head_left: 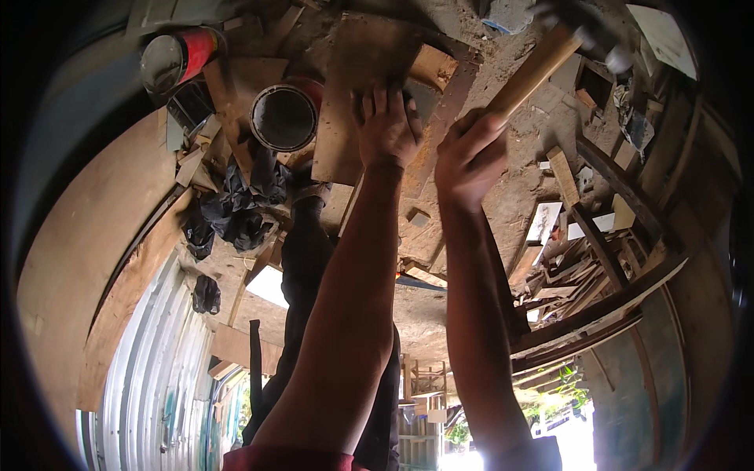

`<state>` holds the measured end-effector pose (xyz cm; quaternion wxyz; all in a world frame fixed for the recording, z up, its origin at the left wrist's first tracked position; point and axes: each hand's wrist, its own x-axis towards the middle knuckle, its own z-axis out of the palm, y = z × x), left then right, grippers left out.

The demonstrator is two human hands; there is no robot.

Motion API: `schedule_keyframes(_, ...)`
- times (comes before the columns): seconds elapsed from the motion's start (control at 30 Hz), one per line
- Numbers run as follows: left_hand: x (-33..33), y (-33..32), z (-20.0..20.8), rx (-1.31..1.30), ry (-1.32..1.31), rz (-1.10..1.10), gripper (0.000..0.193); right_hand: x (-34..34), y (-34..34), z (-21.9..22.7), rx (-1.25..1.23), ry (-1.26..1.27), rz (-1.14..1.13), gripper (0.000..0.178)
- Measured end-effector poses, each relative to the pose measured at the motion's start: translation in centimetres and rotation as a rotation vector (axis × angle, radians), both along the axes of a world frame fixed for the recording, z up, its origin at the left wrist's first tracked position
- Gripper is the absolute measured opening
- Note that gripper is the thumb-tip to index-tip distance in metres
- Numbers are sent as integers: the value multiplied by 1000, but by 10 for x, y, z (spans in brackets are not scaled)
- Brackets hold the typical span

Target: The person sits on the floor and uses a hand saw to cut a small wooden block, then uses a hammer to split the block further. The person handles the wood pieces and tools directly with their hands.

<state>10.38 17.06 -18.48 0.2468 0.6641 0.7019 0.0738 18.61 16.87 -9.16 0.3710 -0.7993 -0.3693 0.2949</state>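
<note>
My right hand (pixel 473 157) is wrapped round the wooden handle of a hammer (pixel 536 72). The hammer is raised to the right, and its dark metal head is smeared by motion near the top of the view. My left hand (pixel 388 132) lies with fingers stretched out on a brown wooden board (pixel 336 149). Just beyond its fingertips, a lighter piece of wood (pixel 433 67) sits on the board. I cannot make out a nail near either hand.
An open round tin (pixel 284 118) stands left of the board, and a red tin (pixel 179 60) lies farther left. Black plastic bags (pixel 239 208) and wood offcuts are beside my leg. On the right are a dark wooden frame (pixel 605 322) and a heap of scrap wood (pixel 585 275).
</note>
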Motion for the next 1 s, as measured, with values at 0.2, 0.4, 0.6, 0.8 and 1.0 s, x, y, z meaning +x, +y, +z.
schedule_keyframes(0.2,1,-9,-3,29,-25,23,50,-14,-72,-25,-287,13,84,57)
schedule_keyframes(0.4,-2,-4,5,-33,-37,-14,49,-6,-26,-19,-49,-25,10,55)
schedule_keyframes(0.6,1,-10,-2,5,-17,29,47,-10,-54,-52,-24,-252,190,51)
schedule_keyframes(0.8,1,-2,-1,59,9,-19,46,5,4,-4,-28,17,-24,63)
schedule_keyframes(1.0,-1,-4,-5,113,83,-8,45,-8,-80,-24,-269,-28,47,50)
